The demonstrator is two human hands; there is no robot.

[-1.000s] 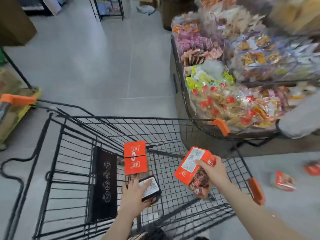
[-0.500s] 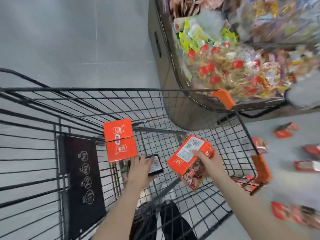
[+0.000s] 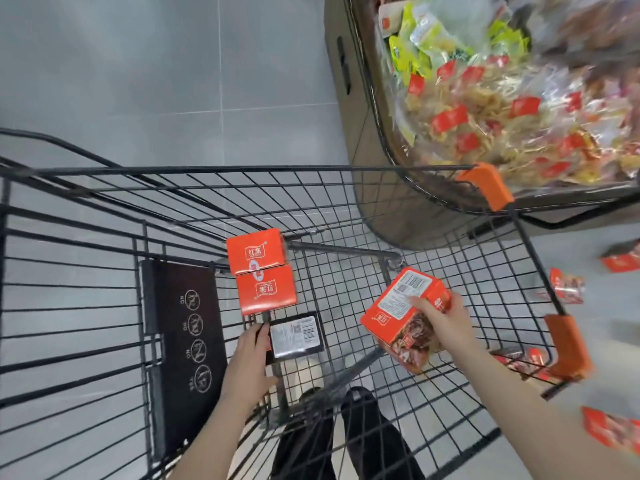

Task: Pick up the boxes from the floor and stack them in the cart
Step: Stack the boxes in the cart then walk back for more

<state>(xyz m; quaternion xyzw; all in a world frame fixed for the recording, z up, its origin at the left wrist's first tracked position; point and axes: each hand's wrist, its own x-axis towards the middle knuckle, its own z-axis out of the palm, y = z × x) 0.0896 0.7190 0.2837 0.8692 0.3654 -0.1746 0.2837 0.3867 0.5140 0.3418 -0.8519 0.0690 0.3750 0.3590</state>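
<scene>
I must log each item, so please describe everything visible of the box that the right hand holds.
The box in the right hand looks like orange cardboard. Its upper face carries a white label with fine print and a barcode; a side shows a brownish food picture. It is tilted, held above the wire cart floor, right of the two orange boxes. The right hand grips it from the near side.

A grey tiled floor [image 3: 166, 81] carries a black wire shopping cart [image 3: 311, 188] at the centre. On the cart's mesh bottom stands an orange box [image 3: 263, 271] at the far left, with a dark labelled box [image 3: 296, 336] just near of it. Right of the cart, several orange boxes [image 3: 568, 285] lie scattered on the floor. At far right stands a brown display bin [image 3: 367, 140] heaped with snack packets [image 3: 502, 109].
</scene>
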